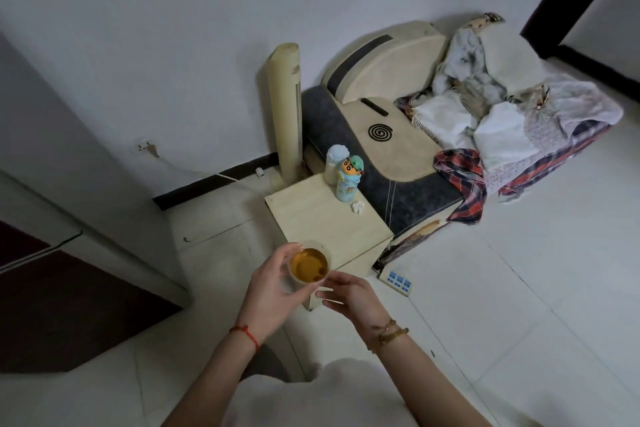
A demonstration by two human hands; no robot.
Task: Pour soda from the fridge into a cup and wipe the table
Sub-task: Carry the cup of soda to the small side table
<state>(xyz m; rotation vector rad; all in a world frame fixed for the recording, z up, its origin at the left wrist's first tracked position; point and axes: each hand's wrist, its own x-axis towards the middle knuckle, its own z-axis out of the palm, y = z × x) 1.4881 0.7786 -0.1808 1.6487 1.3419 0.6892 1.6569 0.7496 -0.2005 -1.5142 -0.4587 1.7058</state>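
Cup (308,265) is in my left hand (273,291), fingers curled round its side, held in the air just short of the near corner of the bench (311,215). It is nearly full of amber liquid, so I judge the pouring done; no soda bottle in sight. My right hand (349,295) hangs just beside the cup, fingers loose and reaching toward its rim, holding nothing; whether a fingertip touches the cup, I cannot tell. The two hands are close together but not joined. On the far end of the bench stand two bottles: a white bottle (335,163) and a cartoon-printed bottle (348,180) just in front of it. Beside them lies a crumpled tissue (357,207). A tall fan (285,115) stands behind the bench; the sofa (388,135) to the right carries a pile of clothes (502,108). A power strip (396,280) lies on the floor by the bench. Step in hand, by my reading: setting the full cup down. Next move calls for a level, slow lowering onto the bare near part of the bench, then something to wipe with, perhaps that tissue.
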